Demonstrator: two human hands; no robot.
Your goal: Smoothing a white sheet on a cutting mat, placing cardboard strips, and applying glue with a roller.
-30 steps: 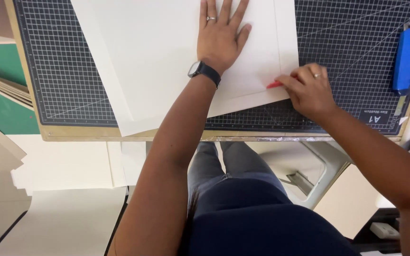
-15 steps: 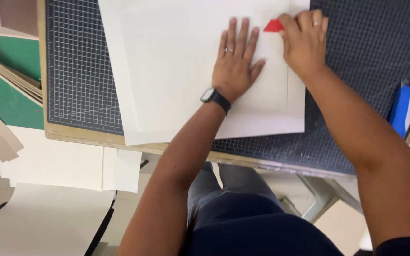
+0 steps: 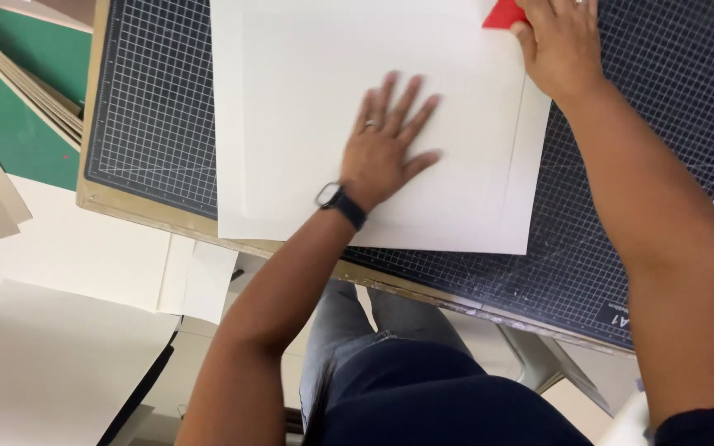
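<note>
The right hand [image 3: 559,45], at one o'clock, is closing its grip around a red tool [image 3: 504,15] and pressing it on the paper's [image 3: 307,99] top right edge, while the left hand [image 3: 383,147] is lying flat at centre, fingers spread, holding nothing, pinning the same sheet. The paper is lying on a gridded cutting mat [image 3: 150,116] covering the table, with green card [image 3: 10,132] sitting at nine o'clock and pale sheets [image 3: 68,248] resting at seven o'clock.
</note>
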